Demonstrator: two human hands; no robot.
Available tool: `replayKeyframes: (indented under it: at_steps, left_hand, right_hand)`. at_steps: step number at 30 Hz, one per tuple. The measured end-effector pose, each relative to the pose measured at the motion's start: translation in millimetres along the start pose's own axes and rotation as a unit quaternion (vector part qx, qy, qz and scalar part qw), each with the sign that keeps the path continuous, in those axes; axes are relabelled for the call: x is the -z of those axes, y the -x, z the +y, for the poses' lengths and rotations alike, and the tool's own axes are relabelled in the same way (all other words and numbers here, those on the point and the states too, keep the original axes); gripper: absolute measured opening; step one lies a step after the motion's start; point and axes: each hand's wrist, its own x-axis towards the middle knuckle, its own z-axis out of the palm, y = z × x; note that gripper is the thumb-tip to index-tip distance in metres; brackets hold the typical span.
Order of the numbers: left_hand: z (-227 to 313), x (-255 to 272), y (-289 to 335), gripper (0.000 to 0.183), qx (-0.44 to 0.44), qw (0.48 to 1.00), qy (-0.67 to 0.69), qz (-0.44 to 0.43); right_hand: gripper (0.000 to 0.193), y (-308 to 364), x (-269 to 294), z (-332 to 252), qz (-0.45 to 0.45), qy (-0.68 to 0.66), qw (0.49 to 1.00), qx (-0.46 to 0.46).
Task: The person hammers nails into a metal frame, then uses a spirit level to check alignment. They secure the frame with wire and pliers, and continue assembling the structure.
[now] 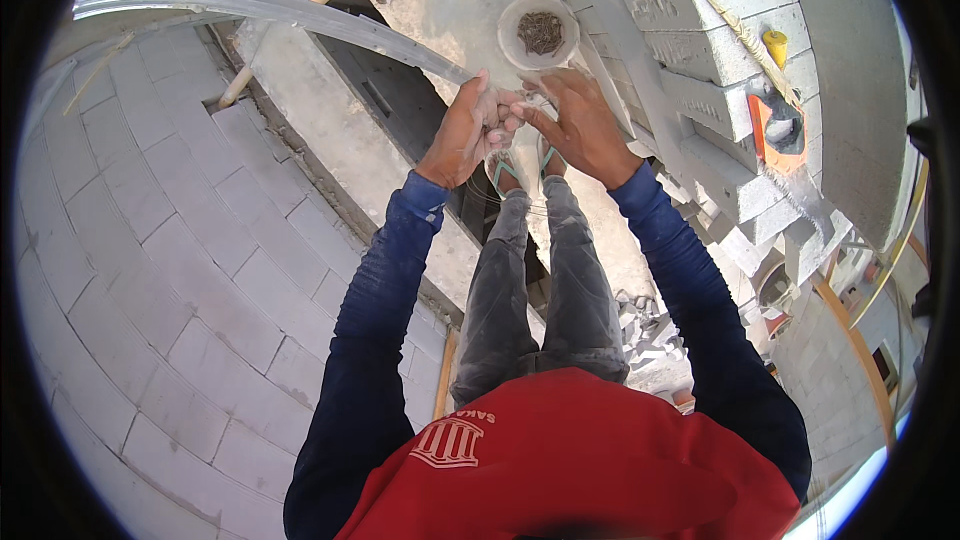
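Note:
My left hand [462, 132] and my right hand [582, 126] meet in front of me, above my sandalled feet. Both are closed, with fingertips pinched together and nearly touching. Whatever lies between the fingers is too small to make out. Thin dark wire-like lines [540, 206] curve below the hands, in front of my legs; I cannot tell whether they are held. The end of a long silvery metal profile [300, 18] reaches close to my left hand. Just beyond my hands stands a round white bucket [511, 22] with many small brownish metal pieces [541, 32] in it.
A pale block wall [190, 270] rises at left, next to a dark gap [385, 90] in the floor. Stacked blocks [690, 50] stand at right, bearing an orange-handled handsaw [765, 130], a yellow object [775, 46] and a pale rope-like piece [745, 40]. Rubble [645, 330] lies beside my legs.

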Motion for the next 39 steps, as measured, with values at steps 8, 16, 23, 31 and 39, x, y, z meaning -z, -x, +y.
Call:
replayKeyframes:
  at_steps: [8, 16, 23, 31, 39]
  left_hand:
    - [3, -71, 65, 0.046, -0.061, 0.993, 0.076, -0.072]
    - [-10, -143, 97, 0.032, -0.201, 0.979, 0.027, 0.012]
    - [-13, -187, 124, 0.040, -0.246, 0.919, -0.276, 0.140]
    - [-11, -217, 158, 0.037, -0.264, 0.891, -0.363, 0.057]
    - [-15, -245, 188, 0.036, -0.213, 0.949, -0.233, -0.019]
  right_hand:
    - [0.027, 27, 79, -44, -0.028, -0.112, 0.992, -0.041]
    - [0.038, 69, 110, -105, 0.066, -0.219, 0.961, -0.155]
    - [0.033, 117, 123, -160, -0.061, -0.425, 0.863, -0.265]
    - [0.023, 130, 203, -186, 0.177, 0.169, 0.968, 0.062]
    - [0.018, 124, 224, -165, 0.058, -0.104, 0.993, 0.026]
